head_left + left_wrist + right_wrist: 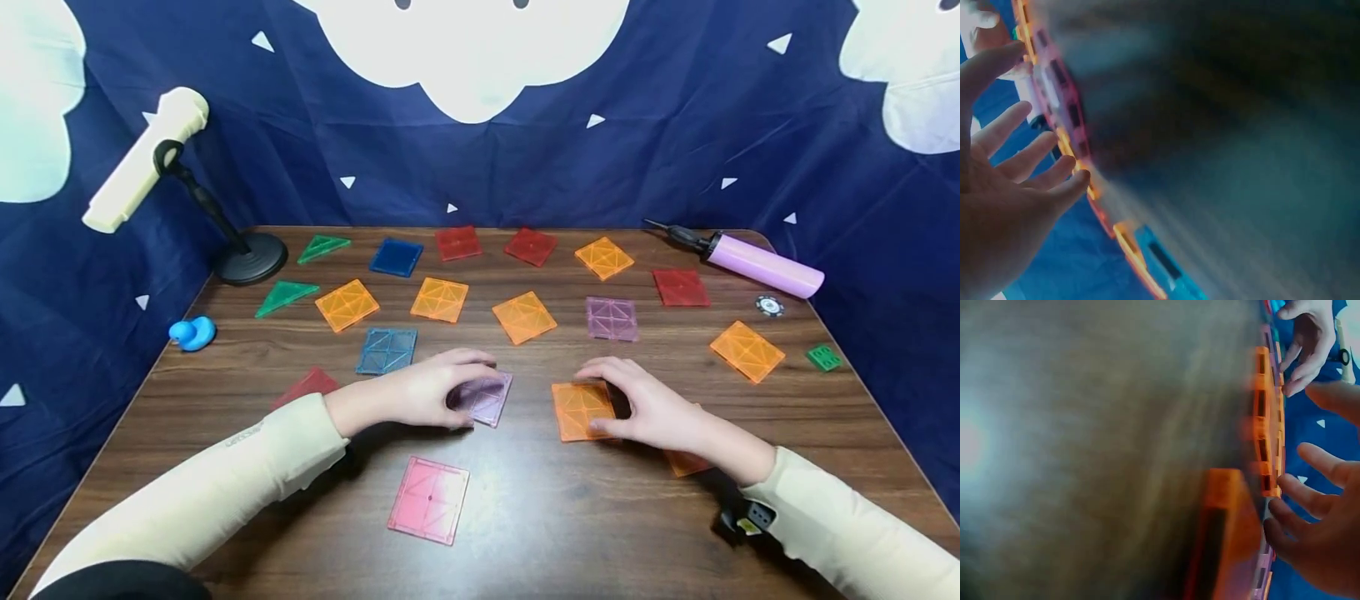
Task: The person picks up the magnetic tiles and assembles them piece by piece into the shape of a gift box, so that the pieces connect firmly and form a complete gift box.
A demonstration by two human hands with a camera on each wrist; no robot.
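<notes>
In the head view, my left hand (427, 387) is over a purple square tile (489, 400), fingertips by its far edge and thumb by its near edge. In the left wrist view the fingers are spread and relaxed. My right hand (645, 400) reaches over an orange square tile (576, 412), the thumb over its near part and the fingers by its far edge. Its fingers look loosely bent in the right wrist view; firm contact cannot be made out. A second orange tile (686, 462) is partly hidden under the right forearm. A pink square tile (429, 500) lies nearer the front.
Several tiles lie farther back, among them a blue one (396, 257), a purple one (612, 318) and green triangles (285, 296). A microphone stand (251, 258) and blue rubber duck (192, 333) are left. A purple hand pump (765, 265), poker chip (769, 306) and green block (824, 358) are right.
</notes>
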